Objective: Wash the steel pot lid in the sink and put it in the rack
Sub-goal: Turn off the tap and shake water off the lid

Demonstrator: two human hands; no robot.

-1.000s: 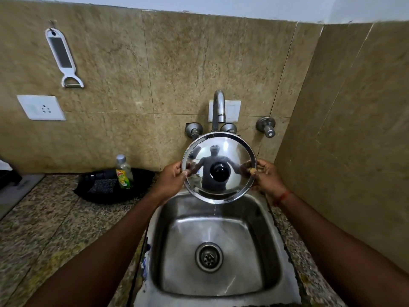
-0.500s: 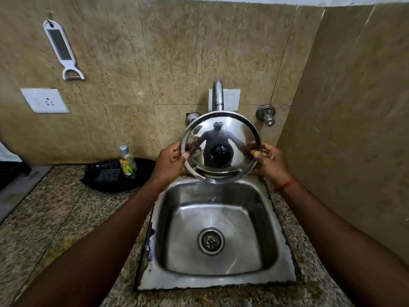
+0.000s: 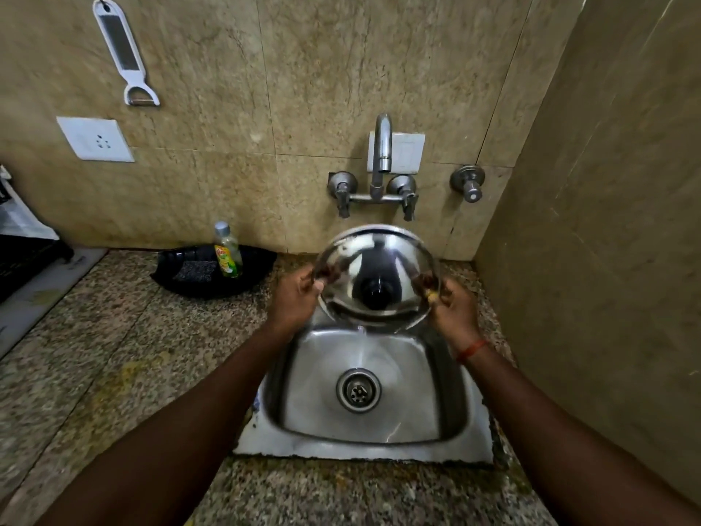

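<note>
The person stands at the sink (image 3: pixel 364 442) w/ both hands on the steel pot lid (image 3: pixel 379 260), holding it over the back edge of the basin, below the tap (image 3: pixel 382 146). The lid is tilted, its polished face turned toward the person, black knob (image 3: pixel 375 294) roughly in the centre. Left hand (image 3: pixel 294 298) has fingers curled shut round the left rim; right hand (image 3: pixel 453 309) is likewise closed on the right rim, a red thread at that wrist. A thin trickle seems to run off the lid's lowest edge into the basin; no stream from the spout that I can see, tho the frame is a bit blurred.

Step in hand, I'd say: rinse is about done and the lid is being drained, i.e. washing part nearly over.

Soap bottle (image 3: pixel 227 252) and scrub pad (image 3: pixel 195 269) sit in a black tray (image 3: pixel 261 260) on the counter (image 3: pixel 113 354) to the left, well apart from the hands.

Next move prob needs a carry leftward: a dark rack-like thing (image 3: pixel 22 260) shows at the far left edge, but mostly cut off, can't tell its slots. Wet steel is slick, so a firm rim grip matters, esp. if one hand lets go.
</note>
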